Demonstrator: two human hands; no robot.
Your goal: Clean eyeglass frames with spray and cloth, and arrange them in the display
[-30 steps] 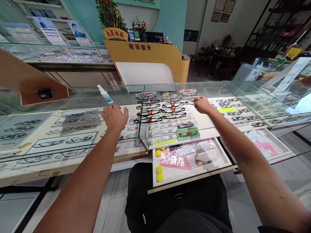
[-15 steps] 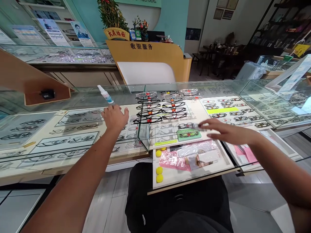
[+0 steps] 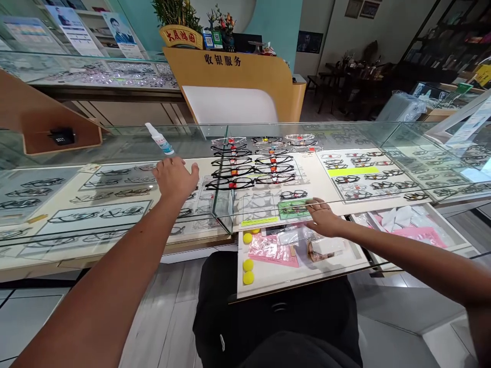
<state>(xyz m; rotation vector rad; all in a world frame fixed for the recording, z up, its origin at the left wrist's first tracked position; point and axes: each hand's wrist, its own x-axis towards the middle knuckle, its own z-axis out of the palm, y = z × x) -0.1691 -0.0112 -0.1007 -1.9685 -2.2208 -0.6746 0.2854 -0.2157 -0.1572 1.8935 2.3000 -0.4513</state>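
So, hands: well apart, both open, clamped on nothing, nothing visible in either.

Left hand (image 3: 174, 179): palm down, fingers spread, over the glass display case (image 3: 115, 134); contact with the glass impossible to tell. Nearest item: one small spray bottle (image 3: 160, 139), just past the fingertips, probably kept out for quick wiping.

Right hand (image 3: 324, 220): low at the case's front edge, fingers curled slightly, just beside one green card (image 3: 293, 208); contact impossible to tell.

Glasses frames (image 3: 230, 184): roughly a dozen in the middle section, inside the case, most of them dark, some with red tags; exact count lost in reflections. Neat rows, likely for easy viewing through the glass.

Drawers: two, pulled open below the case, probably for reach from this side.

Near drawer (image 3: 268, 283): three yellow sponges (image 3: 248, 265), plus pink papers (image 3: 272, 250).

Second drawer (image 3: 454, 245): more pink paper, off to the right.
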